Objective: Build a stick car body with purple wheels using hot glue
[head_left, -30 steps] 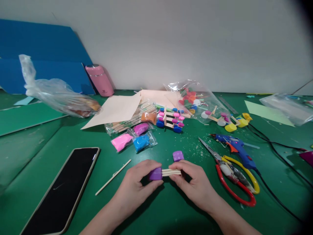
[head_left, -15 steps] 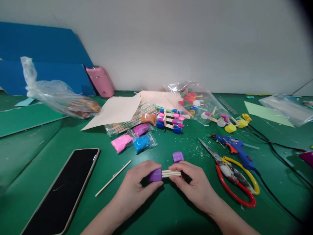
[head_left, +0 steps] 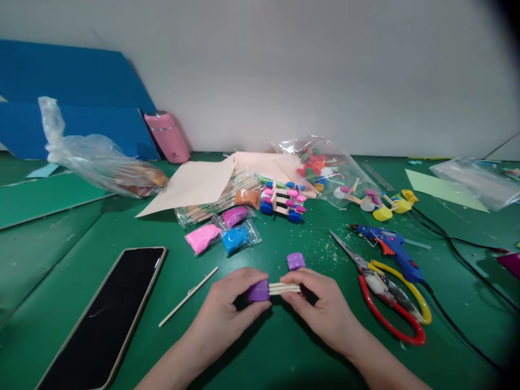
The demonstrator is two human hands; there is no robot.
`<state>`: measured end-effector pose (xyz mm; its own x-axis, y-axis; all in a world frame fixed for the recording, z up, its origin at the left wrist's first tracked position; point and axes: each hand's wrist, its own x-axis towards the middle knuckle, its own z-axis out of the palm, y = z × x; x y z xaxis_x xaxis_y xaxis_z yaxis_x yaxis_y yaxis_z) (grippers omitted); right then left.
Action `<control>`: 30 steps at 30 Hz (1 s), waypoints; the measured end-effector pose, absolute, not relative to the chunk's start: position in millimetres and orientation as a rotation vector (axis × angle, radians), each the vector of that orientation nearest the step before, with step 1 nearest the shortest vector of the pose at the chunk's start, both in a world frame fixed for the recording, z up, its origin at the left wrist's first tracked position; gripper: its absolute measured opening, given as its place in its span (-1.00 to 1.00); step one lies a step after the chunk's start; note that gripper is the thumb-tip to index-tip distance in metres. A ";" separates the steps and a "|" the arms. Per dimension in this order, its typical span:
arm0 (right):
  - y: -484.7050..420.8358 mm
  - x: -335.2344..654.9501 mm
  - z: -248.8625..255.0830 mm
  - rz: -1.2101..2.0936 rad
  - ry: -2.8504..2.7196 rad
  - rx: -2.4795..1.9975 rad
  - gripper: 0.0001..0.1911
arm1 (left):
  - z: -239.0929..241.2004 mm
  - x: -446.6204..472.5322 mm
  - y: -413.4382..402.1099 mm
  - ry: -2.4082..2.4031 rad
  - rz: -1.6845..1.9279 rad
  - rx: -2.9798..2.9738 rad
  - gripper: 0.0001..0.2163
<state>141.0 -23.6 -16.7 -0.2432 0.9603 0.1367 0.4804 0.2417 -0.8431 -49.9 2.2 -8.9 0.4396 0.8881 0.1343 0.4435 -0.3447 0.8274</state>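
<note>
Between thumb and fingers, my left hand [head_left: 227, 303] grips a purple clay block [head_left: 259, 291], partly covered by the fingers. Several short wooden sticks [head_left: 278, 288] stick out of the block's right side, side by side. My right hand [head_left: 320, 300] pinches the far ends of these sticks. Just beyond the right fingertips lies a second purple clay piece [head_left: 296, 261] on the green table. A single loose wooden stick [head_left: 189, 296] rests at an angle to the left of my left hand.
Scissors [head_left: 382, 292] with red and yellow handles and a blue glue gun [head_left: 392, 244] lie on the right. At left is a phone [head_left: 101, 319]. Bagged clay [head_left: 235, 237], a small stick-and-clay model [head_left: 283, 201], paper [head_left: 190, 184] and a pink bottle [head_left: 167, 136] stand farther back.
</note>
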 end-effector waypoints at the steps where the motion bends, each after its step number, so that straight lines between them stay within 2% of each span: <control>1: -23.5 141.0 -16.8 0.899 -1.838 -1.321 -0.87 | -8.6 -49.6 2.2 1.122 0.771 1.956 -0.79; 30: -22.2 139.8 -16.5 0.893 -1.822 -1.306 -0.87 | -6.4 -49.7 2.2 1.114 0.782 1.977 -0.79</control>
<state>139.8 -22.2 -16.5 -0.2344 0.9601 0.1528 0.4672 0.2490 -0.8484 -49.7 2.2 -6.4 0.4414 0.8842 0.1531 0.4443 -0.3636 0.8188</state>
